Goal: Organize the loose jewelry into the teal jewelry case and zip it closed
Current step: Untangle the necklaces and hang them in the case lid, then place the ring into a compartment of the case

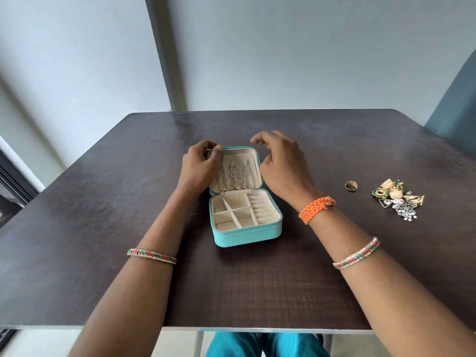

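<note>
The teal jewelry case (247, 234) lies open in the middle of the dark table, its lid (255, 153) flat behind the base. Several chains (238, 176) hang in the cream lid lining. The base's divided compartments look bare. My left hand (199, 164) is at the lid's top left corner, fingers pinched on the end of a thin chain. My right hand (280, 163) hovers at the lid's right edge, fingers loosely curled and holding nothing. A gold ring (350, 186) and a heap of loose earrings and pendants (398, 199) lie to the right.
The table's front edge (257, 328) is close to my body. A blue chair back (456, 109) stands at the far right. A wall and a grey pillar (164, 52) rise behind the table. Bangles and an orange band sit on my wrists.
</note>
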Available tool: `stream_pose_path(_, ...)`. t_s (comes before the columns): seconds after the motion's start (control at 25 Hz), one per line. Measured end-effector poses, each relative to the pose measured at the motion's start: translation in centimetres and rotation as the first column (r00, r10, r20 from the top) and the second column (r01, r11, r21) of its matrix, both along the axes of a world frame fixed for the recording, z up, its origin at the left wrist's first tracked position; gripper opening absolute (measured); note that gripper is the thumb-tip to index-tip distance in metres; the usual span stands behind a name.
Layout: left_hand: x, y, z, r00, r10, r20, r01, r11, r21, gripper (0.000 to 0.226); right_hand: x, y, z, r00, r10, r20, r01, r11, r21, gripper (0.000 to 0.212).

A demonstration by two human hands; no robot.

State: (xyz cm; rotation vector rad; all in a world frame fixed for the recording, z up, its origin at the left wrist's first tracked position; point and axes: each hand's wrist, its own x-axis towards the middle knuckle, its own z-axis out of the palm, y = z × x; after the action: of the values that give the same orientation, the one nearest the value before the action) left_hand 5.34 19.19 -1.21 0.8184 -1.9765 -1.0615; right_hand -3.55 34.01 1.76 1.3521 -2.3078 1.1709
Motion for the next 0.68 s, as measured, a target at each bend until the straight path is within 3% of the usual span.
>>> stream_pose_path(0.16, 0.0, -0.2, -0.3, 0.998, -0.01, 0.061, 0.011, 1.0, -0.012, 0.014, -0.9, -0.2, -1.0, 0.979, -0.038, 0.201, 0.018, 0.995, 0.102, 0.046)
stream_pose_path(0.36, 0.0, -0.3, -0.5, 0.986, -0.063, 0.154, 0.071, 0.996, -0.048, 0.016, -0.9, -0.3, -1.1, 0.974, -0.039, 0.225, -0.001, 0.985, 0.173, 0.041)
stream_pose_path(0.52, 0.9, -0.4, 0.1, 0.997, -0.071, 0.001, 0.071, 0.996, 0.044, 0.013, -1.6, 1.5, -0.1, 0.965, -0.089, 0.246, 0.072, 0.994, 0.079, 0.034)
stream_pose_path(0.68, 2.4, 1.3, 3.2, 0.993, -0.071, -0.091, 0.059, 0.991, -0.123, 0.015, -3.5, 6.9, 0.6, 0.972, -0.167, 0.168, 0.165, 0.986, 0.026, 0.026)
